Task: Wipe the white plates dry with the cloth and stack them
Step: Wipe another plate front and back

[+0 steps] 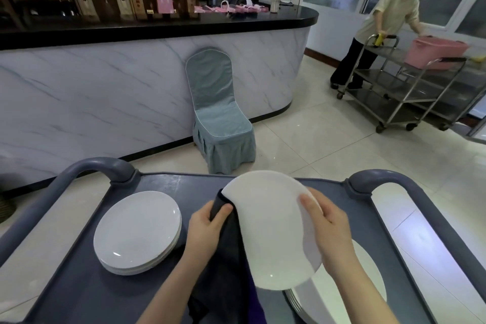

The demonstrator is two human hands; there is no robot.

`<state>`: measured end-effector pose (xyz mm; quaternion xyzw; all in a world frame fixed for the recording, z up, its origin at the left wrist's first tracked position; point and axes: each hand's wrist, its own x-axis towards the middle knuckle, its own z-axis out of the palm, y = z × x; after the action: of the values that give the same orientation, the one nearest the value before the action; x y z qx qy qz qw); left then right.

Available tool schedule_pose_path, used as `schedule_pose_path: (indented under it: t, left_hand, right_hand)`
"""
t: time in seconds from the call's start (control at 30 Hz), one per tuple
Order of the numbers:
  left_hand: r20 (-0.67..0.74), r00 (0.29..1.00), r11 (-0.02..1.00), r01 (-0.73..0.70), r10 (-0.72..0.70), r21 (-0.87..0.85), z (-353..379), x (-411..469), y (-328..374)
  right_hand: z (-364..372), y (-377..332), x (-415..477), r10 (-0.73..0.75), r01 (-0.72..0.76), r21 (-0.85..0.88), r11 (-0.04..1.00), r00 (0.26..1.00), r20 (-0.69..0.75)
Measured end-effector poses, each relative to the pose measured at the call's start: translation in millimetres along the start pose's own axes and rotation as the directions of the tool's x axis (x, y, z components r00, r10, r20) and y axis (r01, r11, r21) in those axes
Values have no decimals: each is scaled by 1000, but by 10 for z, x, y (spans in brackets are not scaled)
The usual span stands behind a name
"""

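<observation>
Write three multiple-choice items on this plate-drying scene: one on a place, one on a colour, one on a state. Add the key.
1. Where is the stack of plates?
A. On the cart's left side
B. On the chair
C. On the counter

2. What colour is the cloth?
A. White
B. Dark grey
C. Pink

3. How is the plate being wiped?
A. Flat on the cart
B. Held up, tilted
C. On the floor

Key: A, it sits left of both hands; B, it looks dark against the plate; B, the left hand presses cloth to its edge, the right hand grips its rim.

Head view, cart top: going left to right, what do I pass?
stack of white plates → left hand gripping the dark cloth → held white plate → right hand
</observation>
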<state>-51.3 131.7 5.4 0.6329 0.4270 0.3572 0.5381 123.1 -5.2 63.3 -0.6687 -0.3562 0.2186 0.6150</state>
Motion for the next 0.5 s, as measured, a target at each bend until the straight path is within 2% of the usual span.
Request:
schedule_pose_path:
  t: [0.07, 0.13, 0.23, 0.33, 0.4, 0.5]
  left_hand:
    - [-24, 999, 999, 37, -37, -8, 12, -7, -3]
    - [-16, 999, 998, -36, 37, 60, -26, 80, 68]
    - [166, 966, 963, -222, 197, 155, -71, 219, 257]
    - [363, 897, 900, -357, 255, 250, -54, 254, 368]
    - [297, 927, 938, -292, 229, 187, -55, 217, 321]
    - [10, 999, 999, -36, 36, -7, -31, 76, 108]
  right_hand:
    - [3, -1, 7, 26, -25, -13, 1000, 1000, 2]
    - [3, -42, 39, -14, 18, -46, 999, 996, 87]
    - [65, -101, 90, -53, 97, -170, 981, 967, 250]
    - [133, -60, 100, -43, 138, -255, 957, 937, 347]
    - [93, -67, 95, -61, 122, -190, 974, 952, 298]
    - [17, -68, 66, -18, 17, 13, 1000, 996, 93]
